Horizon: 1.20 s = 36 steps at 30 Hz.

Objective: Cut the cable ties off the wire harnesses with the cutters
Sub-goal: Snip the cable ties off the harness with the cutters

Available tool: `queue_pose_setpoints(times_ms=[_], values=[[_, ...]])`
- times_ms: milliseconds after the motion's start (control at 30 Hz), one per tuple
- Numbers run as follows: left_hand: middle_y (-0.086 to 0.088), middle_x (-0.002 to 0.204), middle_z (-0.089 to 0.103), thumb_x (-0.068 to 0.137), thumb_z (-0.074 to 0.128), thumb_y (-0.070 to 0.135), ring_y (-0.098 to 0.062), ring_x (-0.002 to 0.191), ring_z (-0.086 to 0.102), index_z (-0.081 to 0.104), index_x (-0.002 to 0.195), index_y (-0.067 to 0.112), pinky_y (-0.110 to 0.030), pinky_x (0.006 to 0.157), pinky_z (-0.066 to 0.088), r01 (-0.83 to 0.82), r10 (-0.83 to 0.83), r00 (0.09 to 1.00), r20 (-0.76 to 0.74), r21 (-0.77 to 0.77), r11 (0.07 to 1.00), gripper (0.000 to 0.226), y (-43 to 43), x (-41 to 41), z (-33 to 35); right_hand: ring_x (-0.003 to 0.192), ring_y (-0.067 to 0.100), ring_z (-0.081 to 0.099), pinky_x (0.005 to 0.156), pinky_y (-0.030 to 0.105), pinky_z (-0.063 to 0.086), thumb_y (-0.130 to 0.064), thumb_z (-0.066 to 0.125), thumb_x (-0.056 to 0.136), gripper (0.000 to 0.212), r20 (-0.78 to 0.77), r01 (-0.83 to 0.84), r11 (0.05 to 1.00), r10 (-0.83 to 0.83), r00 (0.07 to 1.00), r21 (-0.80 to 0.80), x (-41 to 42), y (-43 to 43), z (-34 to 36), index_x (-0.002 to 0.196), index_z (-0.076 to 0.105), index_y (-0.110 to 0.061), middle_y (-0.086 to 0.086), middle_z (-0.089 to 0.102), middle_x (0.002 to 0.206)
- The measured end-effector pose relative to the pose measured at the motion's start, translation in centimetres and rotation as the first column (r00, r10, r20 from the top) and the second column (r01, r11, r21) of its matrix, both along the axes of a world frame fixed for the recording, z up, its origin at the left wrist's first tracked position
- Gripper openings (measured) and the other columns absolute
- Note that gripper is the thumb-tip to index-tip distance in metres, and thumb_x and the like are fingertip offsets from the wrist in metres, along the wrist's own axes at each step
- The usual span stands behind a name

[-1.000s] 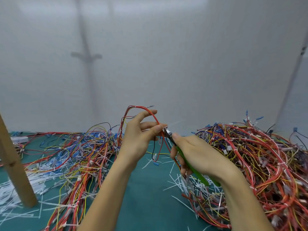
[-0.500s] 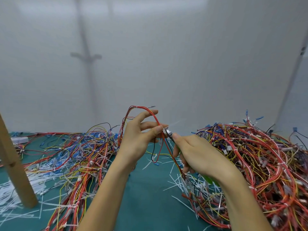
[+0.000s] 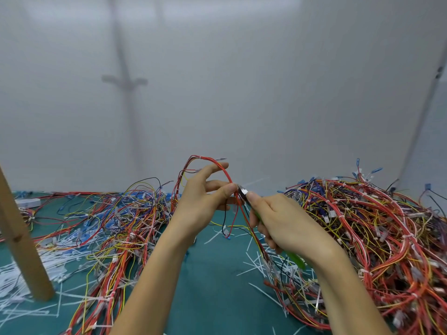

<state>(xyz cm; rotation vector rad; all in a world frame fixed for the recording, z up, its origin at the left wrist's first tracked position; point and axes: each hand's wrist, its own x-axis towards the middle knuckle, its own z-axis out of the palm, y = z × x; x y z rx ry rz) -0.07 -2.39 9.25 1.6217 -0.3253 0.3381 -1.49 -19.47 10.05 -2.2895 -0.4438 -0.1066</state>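
My left hand (image 3: 200, 201) is raised above the table and pinches a red wire harness (image 3: 208, 163) between thumb and fingers; the harness loops up over the fingers and hangs down in front. My right hand (image 3: 285, 226) grips green-handled cutters (image 3: 296, 258), whose metal jaws (image 3: 242, 191) touch the harness right beside my left thumb tip. A thin white cable tie tail (image 3: 254, 183) sticks out to the right of the jaws. Most of the cutters is hidden inside my right fist.
A large heap of tied harnesses (image 3: 377, 238) fills the right side. Looser wires (image 3: 116, 226) lie spread on the left of the green mat (image 3: 212, 281). Cut white ties (image 3: 21, 281) litter the mat. A wooden post (image 3: 21, 243) stands at the left. A white wall rises behind.
My right hand has rolled its wrist, hiding more of the green handle, and the cutter jaws have stayed at the harness beside my left thumb. My left hand has hardly moved.
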Motion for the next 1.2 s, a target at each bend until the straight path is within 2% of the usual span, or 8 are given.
queue_pose_setpoints(times_ms=[200, 367, 633, 833, 933, 1000, 1100, 1200], values=[[0.005, 0.094, 0.076, 0.098, 0.056, 0.026, -0.021, 0.075, 0.074, 0.038, 0.14, 0.026, -0.028, 0.075, 0.059, 0.038, -0.029, 0.997, -0.072, 0.124, 0.992, 0.045, -0.1, 0.2, -0.4, 0.043, 0.018, 0.055, 0.049, 0.032, 0.047, -0.057, 0.033, 0.1, 0.065, -0.071, 0.014, 0.994, -0.006, 0.997, 0.109, 0.6, -0.1, -0.5, 0.068, 0.064, -0.01, -0.002, 0.052, 0.05], [-0.004, 0.09, 0.075, 0.084, 0.074, 0.011, -0.022, 0.081, 0.073, 0.015, 0.152, 0.035, -0.031, 0.076, 0.06, 0.11, -0.082, 0.988, -0.132, 0.223, 0.969, 0.093, 0.0, -0.2, -0.6, 0.043, 0.016, 0.057, 0.046, 0.029, 0.045, -0.057, 0.032, 0.1, 0.062, -0.061, 0.085, 0.955, -0.071, 0.996, 0.282, 1.1, -0.3, -0.6, 0.073, 0.064, -0.011, 0.002, 0.058, 0.053], [-0.01, 0.084, 0.071, 0.079, 0.072, -0.001, -0.017, 0.07, 0.071, 0.02, 0.153, 0.023, -0.025, 0.06, 0.057, -0.121, 0.129, 0.992, 0.009, -0.283, 0.952, 0.094, 2.7, -0.5, 1.6, 0.048, 0.015, 0.063, 0.055, 0.037, 0.055, -0.043, 0.072, 0.084, 0.028, -0.062, -0.022, 0.964, 0.04, 0.997, 0.264, 0.8, -0.8, -0.3, 0.081, 0.067, -0.015, -0.003, 0.072, 0.067], [-0.006, 0.084, 0.076, 0.078, 0.072, 0.005, -0.014, 0.07, 0.071, 0.034, 0.145, 0.009, -0.022, 0.058, 0.056, -0.099, 0.087, 0.995, -0.049, -0.4, 0.911, 0.077, 4.4, -1.3, 2.4, 0.052, 0.015, 0.061, 0.054, 0.031, 0.052, -0.042, 0.055, 0.097, 0.032, -0.149, -0.074, 0.94, 0.13, 0.98, 0.333, 0.8, 0.3, -0.4, 0.087, 0.067, -0.014, 0.001, 0.073, 0.07], [-0.009, 0.087, 0.075, 0.081, 0.071, 0.005, -0.018, 0.07, 0.072, 0.036, 0.142, 0.007, -0.023, 0.059, 0.057, -0.114, 0.1, 0.994, -0.054, -0.448, 0.887, 0.07, 3.9, -1.4, 2.5, 0.059, 0.015, 0.062, 0.061, 0.032, 0.049, -0.051, 0.042, 0.1, 0.043, -0.188, -0.044, 0.982, 0.079, 0.979, 0.182, 1.4, 0.6, -1.4, 0.083, 0.064, -0.018, 0.0, 0.068, 0.07], [-0.01, 0.086, 0.074, 0.084, 0.069, 0.004, -0.022, 0.072, 0.073, 0.038, 0.139, 0.007, -0.024, 0.059, 0.056, -0.117, 0.103, 0.993, -0.056, -0.475, 0.872, 0.063, 3.6, -1.5, 2.6, 0.078, 0.022, 0.063, 0.068, 0.034, 0.044, -0.055, 0.032, 0.101, 0.05, -0.14, 0.004, 0.995, -0.019, 0.99, -0.101, 2.4, 0.9, -2.8, 0.092, 0.061, -0.016, 0.006, 0.067, 0.088], [-0.009, 0.08, 0.075, 0.088, 0.066, 0.004, -0.028, 0.072, 0.074, 0.043, 0.127, 0.007, -0.025, 0.058, 0.057, -0.101, 0.085, 0.995, -0.054, -0.491, 0.865, 0.045, 3.1, -1.6, 2.8, 0.115, 0.036, 0.052, 0.092, 0.045, 0.041, -0.05, 0.022, 0.104, 0.054, -0.046, 0.113, 0.863, -0.155, 0.987, -0.493, 3.8, 1.5, -6.1, 0.122, 0.052, -0.009, 0.017, 0.057, 0.124], [-0.014, 0.085, 0.075, 0.097, 0.056, 0.01, -0.033, 0.077, 0.074, 0.044, 0.121, 0.006, -0.03, 0.058, 0.058, -0.079, 0.047, 0.996, -0.077, -0.498, 0.864, 0.027, 2.6, -1.6, 2.8, 0.131, 0.039, 0.036, 0.104, 0.05, 0.033, -0.047, 0.026, 0.104, 0.053, -0.04, 0.16, 0.751, -0.241, 0.97, -0.641, 4.4, 2.3, -8.6, 0.138, 0.038, -0.008, 0.02, 0.041, 0.142]])
